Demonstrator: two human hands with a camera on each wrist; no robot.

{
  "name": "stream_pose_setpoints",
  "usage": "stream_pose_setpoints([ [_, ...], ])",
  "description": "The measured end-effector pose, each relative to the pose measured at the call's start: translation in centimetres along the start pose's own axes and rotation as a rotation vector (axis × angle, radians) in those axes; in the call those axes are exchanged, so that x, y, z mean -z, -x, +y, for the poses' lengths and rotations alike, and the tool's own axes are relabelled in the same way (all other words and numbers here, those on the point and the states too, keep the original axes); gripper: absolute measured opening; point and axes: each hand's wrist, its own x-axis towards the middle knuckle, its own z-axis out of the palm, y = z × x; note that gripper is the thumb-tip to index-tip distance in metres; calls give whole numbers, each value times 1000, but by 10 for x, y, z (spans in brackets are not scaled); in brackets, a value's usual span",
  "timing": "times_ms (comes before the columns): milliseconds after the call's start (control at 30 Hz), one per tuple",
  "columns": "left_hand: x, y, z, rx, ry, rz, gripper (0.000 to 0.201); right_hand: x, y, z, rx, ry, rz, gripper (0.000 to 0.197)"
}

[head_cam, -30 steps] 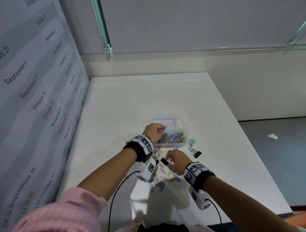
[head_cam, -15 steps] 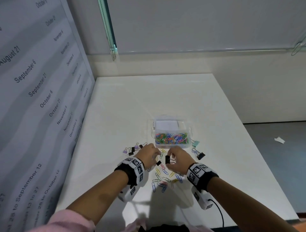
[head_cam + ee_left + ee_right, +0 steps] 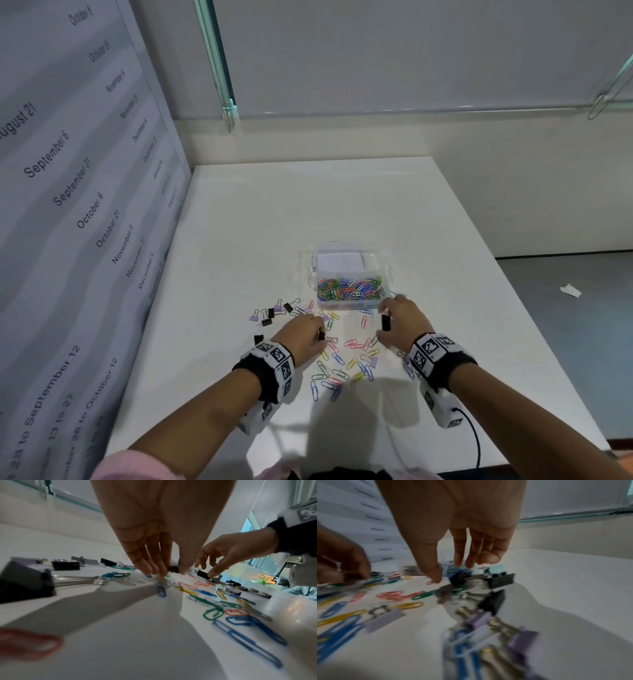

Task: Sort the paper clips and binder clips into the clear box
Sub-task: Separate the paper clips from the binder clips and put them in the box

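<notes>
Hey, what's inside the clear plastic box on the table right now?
The clear plastic box holds a heap of mixed-colour paper clips in its near compartment. The far compartment shows something white, perhaps paper. Anything beneath the heap is covered. No binder clips are visible inside.

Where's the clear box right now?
In the head view the clear box sits on the white table just beyond the scattered clips, right of centre, its near compartment full of coloured paper clips. The right hand is by its near right corner.
</notes>
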Motion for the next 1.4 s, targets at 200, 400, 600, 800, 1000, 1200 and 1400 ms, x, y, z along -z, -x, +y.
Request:
stream_pose_setpoints([
  [200, 9, 15, -30, 130, 19, 164, 23, -14, 0, -36, 270, 20, -92, 24],
  [400, 28, 15, -52, 320, -223, 258, 35, -34, -9, -62, 317, 68, -218, 47],
  [600, 36, 12, -54, 479, -278, 246, 39, -47, -15, -79, 364, 248, -241, 41],
  [800, 25, 8, -39, 197, -158, 189, 37, -48, -13, -70, 362, 151, -200, 34],
  [1000, -6, 6, -15, -37, -134, 55, 52, -39, -9, -64, 340, 211, -255, 20],
  [1200, -32, 24, -4, -125, -239, -14, 56, -31, -4, -53, 318, 137, -214, 20],
  [1400, -33, 40, -9, -206, -132, 4, 68, -1, -5, -21, 145, 28, -87, 16],
])
